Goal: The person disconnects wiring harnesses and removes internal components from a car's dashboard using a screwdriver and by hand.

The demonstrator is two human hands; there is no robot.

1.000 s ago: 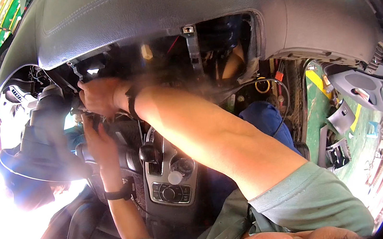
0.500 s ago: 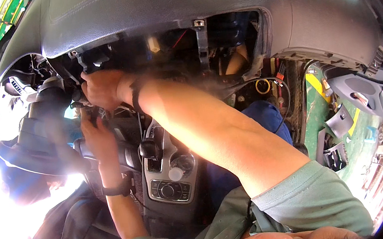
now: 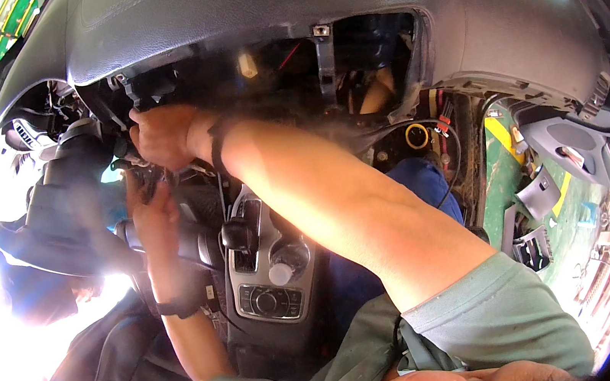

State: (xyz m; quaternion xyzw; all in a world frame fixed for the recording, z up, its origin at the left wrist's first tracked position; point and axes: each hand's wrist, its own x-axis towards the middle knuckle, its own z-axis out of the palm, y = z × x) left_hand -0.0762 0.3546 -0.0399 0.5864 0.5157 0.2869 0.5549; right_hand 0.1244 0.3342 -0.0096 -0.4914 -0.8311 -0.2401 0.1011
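Observation:
Reaching across to the left, my right hand (image 3: pixel 165 136) is closed in a fist at the lower edge of the opened dashboard (image 3: pixel 235 7), beside a dark metal bracket (image 3: pixel 128 90). Whatever its fingers hold is hidden. Just below it, my left hand (image 3: pixel 153 210) points upward with bent fingers among dark parts and wiring near the steering column (image 3: pixel 86 138). The left fingers are closed around something too small and blurred to name. Under my right forearm stands the gear lever (image 3: pixel 237 234) on the centre console (image 3: pixel 239 330).
A clear bottle with a white cap (image 3: pixel 280 274) stands in the cup holder. The steering wheel (image 3: pixel 60 261) and a dark seat (image 3: pixel 140 374) are at left. Bare skin (image 3: pixel 377 92) shows through the dash opening. A cable (image 3: pixel 459 158) hangs at right; trim pieces (image 3: pixel 540 192) lie on the green floor.
My left hand and wrist have shifted slightly left, the fingers bending differently. My right hand stays nearly where it was, by the bracket.

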